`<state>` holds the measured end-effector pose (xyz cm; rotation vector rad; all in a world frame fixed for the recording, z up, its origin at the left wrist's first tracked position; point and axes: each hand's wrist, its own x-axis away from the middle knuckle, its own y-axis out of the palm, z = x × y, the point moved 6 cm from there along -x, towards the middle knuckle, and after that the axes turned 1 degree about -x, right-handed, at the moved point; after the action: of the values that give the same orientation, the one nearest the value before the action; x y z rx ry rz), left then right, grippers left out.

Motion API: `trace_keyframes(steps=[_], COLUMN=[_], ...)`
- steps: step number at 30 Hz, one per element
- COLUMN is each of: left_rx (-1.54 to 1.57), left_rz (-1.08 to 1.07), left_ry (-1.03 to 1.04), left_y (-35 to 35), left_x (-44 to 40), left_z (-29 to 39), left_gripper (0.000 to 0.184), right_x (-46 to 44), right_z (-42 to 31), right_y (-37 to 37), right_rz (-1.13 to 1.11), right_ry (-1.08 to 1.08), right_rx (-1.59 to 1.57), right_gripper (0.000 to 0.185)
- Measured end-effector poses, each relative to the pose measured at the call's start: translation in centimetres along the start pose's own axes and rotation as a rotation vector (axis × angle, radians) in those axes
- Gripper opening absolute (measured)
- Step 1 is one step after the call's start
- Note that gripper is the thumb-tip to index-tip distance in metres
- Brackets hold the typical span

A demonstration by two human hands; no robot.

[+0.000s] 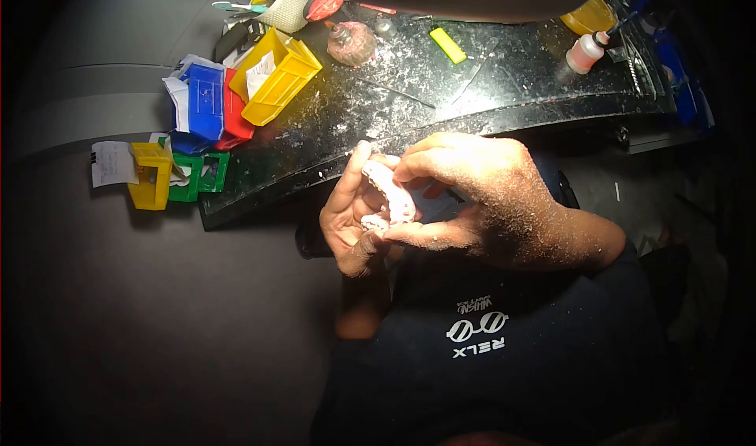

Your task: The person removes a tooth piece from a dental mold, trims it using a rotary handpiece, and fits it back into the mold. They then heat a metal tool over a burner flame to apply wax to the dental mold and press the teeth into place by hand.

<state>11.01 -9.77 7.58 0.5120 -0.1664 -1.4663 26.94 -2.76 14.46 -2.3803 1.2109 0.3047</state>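
A pale, curved dental model with a row of teeth along one edge is held between both hands, just in front of the bench edge. My left hand cups it from the left, fingers pointing up and thumb at its lower end. My right hand, coated in white dust, reaches in from the right. Its index finger and thumb press on the right and lower side of the model. The strong light hides the model's fine detail.
The dark, dusty bench curves across the top. On it are a yellow bin, blue bin, red bin, pink jar, green lighter, thin tools and a dropper bottle. A round lamp overhangs.
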Motion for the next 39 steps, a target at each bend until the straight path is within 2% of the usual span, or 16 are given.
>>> trace_keyframes(steps=[3, 4, 5, 6, 8, 10, 14, 16, 18, 20, 22, 24, 27, 32, 39], left_rx=[0.035, -0.044, -0.122, -0.147, -0.308, -0.447, -0.568, -0.727, -0.693, -0.883, -0.892, -1.047, -1.083, -1.064, -0.938], left_rz=[-0.013, 0.037, 0.091, 0.056, 0.069, -0.009, 0.049, 0.057, 0.116, 0.124, 0.198, 0.137, 0.128, 0.134, 0.1], left_ry=[0.041, 0.05, 0.061, 0.048, 0.067, 0.243, 0.33, 0.408, 0.44, 0.49, 0.506, 0.635, 0.681, 0.674, 0.538], left_y=[0.7, 0.8, 0.8, 1.1, 1.5, 2.1, 2.1, 2.2, 1.6, 1.5, 1.2, 1.3, 0.6, -0.6, -2.5], left_x=[-0.1, -0.2, -0.2, -0.1, -0.1, -0.6, -0.5, -0.4, -0.2, -0.3, -0.7, -1.0, -1.4, -1.9, -2.3], left_z=[0.3, 0.3, 0.5, 0.9, 0.9, 1.2, 0.5, 0.3, -0.2, 0.1, 0.6, 1.3, 1.8, 1.9, 1.4], left_gripper=[0.096, 0.098, 0.101, 0.094, 0.09, 0.078, 0.078, 0.078, 0.075, 0.073, 0.069, 0.067, 0.066, 0.067, 0.075], right_x=[-0.1, -0.2, -0.1, 0.0, -0.1, 0.0, -0.4, -0.7, -1.1, -1.4, -2.1, -2.4, -3.1, -4.6, -5.9], right_z=[0.0, 0.2, 1.0, 1.9, 2.9, 3.5, 4.1, 4.4, 4.4, 4.5, 4.3, 4.5, 4.6, 4.5, 5.0], right_y=[-0.4, -0.4, -0.5, -0.5, -0.8, -0.8, -0.1, -0.2, 0.3, 0.5, 1.0, 1.3, 1.6, 2.4, 3.1], right_rz=[-0.002, -0.015, -0.036, -0.06, -0.09, -0.087, -0.086, -0.003, -0.045, -0.019, -0.059, -0.043, -0.058, -0.085, -0.093], right_ry=[0.005, -0.003, 0.099, 0.203, 0.309, 0.391, 0.406, 0.4, 0.395, 0.361, 0.388, 0.381, 0.354, 0.22, 0.23], right_rx=[-0.009, -0.009, -0.125, -0.238, -0.269, -0.286, -0.295, -0.29, -0.25, -0.242, -0.211, -0.197, -0.149, -0.025, 0.045], right_gripper=[0.034, 0.034, 0.033, 0.032, 0.035, 0.038, 0.037, 0.035, 0.035, 0.033, 0.033, 0.034, 0.033, 0.03, 0.028])
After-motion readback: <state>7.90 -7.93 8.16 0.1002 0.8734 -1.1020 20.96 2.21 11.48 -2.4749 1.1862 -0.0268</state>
